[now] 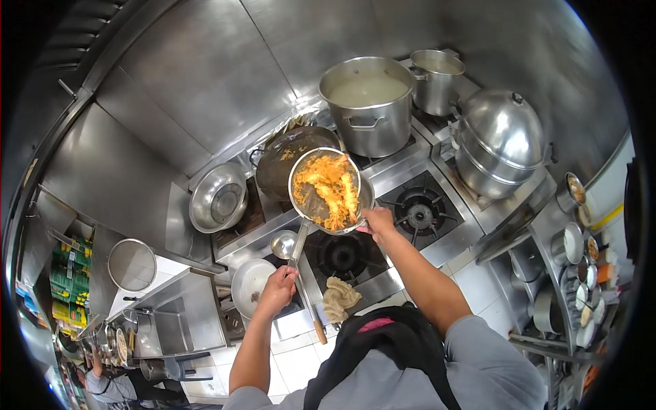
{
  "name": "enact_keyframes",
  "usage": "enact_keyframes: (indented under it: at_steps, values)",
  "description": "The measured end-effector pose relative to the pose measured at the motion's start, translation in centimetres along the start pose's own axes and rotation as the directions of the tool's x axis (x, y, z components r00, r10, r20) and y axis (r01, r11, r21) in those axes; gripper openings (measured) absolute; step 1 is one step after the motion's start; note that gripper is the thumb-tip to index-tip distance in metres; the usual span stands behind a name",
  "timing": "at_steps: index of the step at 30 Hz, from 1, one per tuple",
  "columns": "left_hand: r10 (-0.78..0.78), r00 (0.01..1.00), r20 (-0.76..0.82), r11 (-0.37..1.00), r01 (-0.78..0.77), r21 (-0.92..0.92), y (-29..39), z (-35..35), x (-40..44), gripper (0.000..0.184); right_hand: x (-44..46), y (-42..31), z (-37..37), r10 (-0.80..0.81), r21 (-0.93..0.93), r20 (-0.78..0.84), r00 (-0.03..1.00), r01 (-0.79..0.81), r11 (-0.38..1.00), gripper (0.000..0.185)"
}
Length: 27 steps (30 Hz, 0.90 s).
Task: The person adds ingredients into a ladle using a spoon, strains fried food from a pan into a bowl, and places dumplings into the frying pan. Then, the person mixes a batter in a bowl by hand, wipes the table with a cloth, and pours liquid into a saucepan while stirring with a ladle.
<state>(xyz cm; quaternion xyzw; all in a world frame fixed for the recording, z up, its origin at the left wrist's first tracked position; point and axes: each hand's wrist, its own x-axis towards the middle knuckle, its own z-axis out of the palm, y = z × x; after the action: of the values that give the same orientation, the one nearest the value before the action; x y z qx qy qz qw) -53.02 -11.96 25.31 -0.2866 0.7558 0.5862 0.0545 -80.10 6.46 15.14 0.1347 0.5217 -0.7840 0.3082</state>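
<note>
My left hand (279, 285) is wrapped around the handle of a round strainer (303, 236) held above the stove. Golden-orange fried pieces and crumbs (330, 188) lie in it. My right hand (378, 222) grips the rim of a metal bowl (367, 195), mostly hidden under the strainer. Just behind is a dark wok (277, 174) with orange crumbs on its inner side. A ladle (283, 244) with a wooden-ended handle lies near my left hand, beside a pale pan (249, 287). A crumpled cloth (339, 298) rests at the stove's front edge.
Behind the stove stand a large stockpot (376, 126) of cloudy liquid, a smaller pot (437, 85) and a domed steamer (502, 140). At left are a steel basin (219, 198), a round sieve (132, 265) and a sink (188, 314). Another person (113, 386) is at lower left.
</note>
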Motion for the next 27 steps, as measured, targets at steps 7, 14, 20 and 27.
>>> enact_keyframes:
  at_steps: [7,14,20,27]
  values:
    - [0.397,0.904,-0.158,0.833,-0.283,0.475,-3.9,-1.2,0.2,0.014,-1.6,1.2,1.2,-0.065,0.011,-0.044,0.997,0.066,0.998,0.015]
    - [0.453,0.868,-0.205,0.763,-0.258,0.592,-2.6,-2.5,-1.7,0.019,-3.6,0.7,2.5,-0.119,-0.028,-0.087,0.989,0.117,0.993,0.015]
    - [0.521,0.82,-0.238,0.717,-0.269,0.643,-2.8,-3.0,-2.2,0.019,-2.8,1.3,3.1,-0.101,-0.041,-0.11,0.989,0.097,0.994,0.019]
    - [0.501,0.81,-0.305,0.731,-0.208,0.65,-4.4,-1.8,-2.4,0.024,-3.9,1.0,2.7,-0.062,-0.023,-0.069,0.996,0.061,0.998,0.026]
